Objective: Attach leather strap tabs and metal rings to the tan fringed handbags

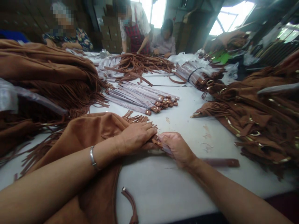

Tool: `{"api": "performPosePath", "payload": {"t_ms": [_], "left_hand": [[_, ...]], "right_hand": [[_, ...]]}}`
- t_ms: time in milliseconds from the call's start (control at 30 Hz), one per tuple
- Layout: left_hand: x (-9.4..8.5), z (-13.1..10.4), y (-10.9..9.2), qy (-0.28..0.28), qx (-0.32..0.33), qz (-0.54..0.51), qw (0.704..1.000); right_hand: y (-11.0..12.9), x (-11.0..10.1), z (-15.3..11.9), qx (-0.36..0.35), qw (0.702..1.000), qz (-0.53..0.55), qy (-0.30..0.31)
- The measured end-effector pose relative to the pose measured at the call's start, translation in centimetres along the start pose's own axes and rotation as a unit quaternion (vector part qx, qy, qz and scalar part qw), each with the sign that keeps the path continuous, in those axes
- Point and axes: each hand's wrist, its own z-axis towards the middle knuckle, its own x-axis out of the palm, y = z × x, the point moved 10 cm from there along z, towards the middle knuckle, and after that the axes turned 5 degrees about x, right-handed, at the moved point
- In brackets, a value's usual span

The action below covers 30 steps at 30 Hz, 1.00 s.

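Fringed brown piece [86, 132], soft and suede-like, spreads from 7 o'clock toward the middle of the pale worktop [158, 199], under the left forearm with its silver bangle [92, 156]. The left hand [134, 138] lies palm down at its fringed edge, fingers together and bent over; what they grip underneath is hidden. Just beside it, the right hand [178, 147] has its thumb and fingers closed on a plastic-wrapped strap [166, 148], near its brown end. At 6 o'clock lies a short brown strap [130, 199] with a metal tip; at 4 o'clock, partly behind the right forearm, lies a flat strap [233, 163]. Wrapped straps [130, 96] fan out at 12 o'clock, with a loose strap heap [140, 62] beyond and a banded bundle [192, 73] at 2 o'clock. Brown piles stand at 10 o'clock [46, 68] and 3 o'clock [252, 118]. Three people are across the worktop, between 11 and 12 o'clock.
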Motion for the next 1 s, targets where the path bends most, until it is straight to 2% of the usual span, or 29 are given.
{"api": "performPosePath", "payload": {"t_ms": [67,133,233,300,433,500,667,900,1000], "left_hand": [[-0.2,-0.1,0.6,-0.019,-0.038,0.003,0.999],[-0.4,-0.2,1.0,-0.031,-0.058,0.005,0.998],[-0.5,-0.2,0.6,-0.026,-0.033,0.003,0.999],[-0.5,-0.1,0.1,-0.011,-0.003,0.004,1.000],[-0.4,-0.1,0.0,0.010,0.012,0.005,1.000],[-0.5,0.0,0.0,0.014,0.010,0.008,1.000],[-0.6,-0.1,-0.2,0.023,0.006,0.028,0.999],[-0.4,-0.1,-0.2,0.021,0.025,0.021,0.999],[-0.7,0.0,-0.4,0.023,0.022,0.036,0.999]], "right_hand": [[-0.3,-0.7,-0.4,-0.008,0.997,0.019,-0.077],[-0.7,-1.2,-0.4,0.003,0.993,0.035,-0.109],[-1.2,-1.4,0.0,0.072,0.996,0.048,-0.035],[-1.0,-2.3,-0.1,0.102,0.994,0.023,0.019],[0.1,-4.5,-0.8,0.093,0.992,-0.071,0.056],[0.3,-4.1,-1.3,0.094,0.990,-0.079,0.074],[0.4,-1.3,-2.4,0.104,0.984,-0.054,0.132],[-0.7,-0.2,-2.9,0.112,0.969,-0.099,0.196],[-0.9,-0.1,-2.8,0.107,0.968,-0.105,0.202]]}}
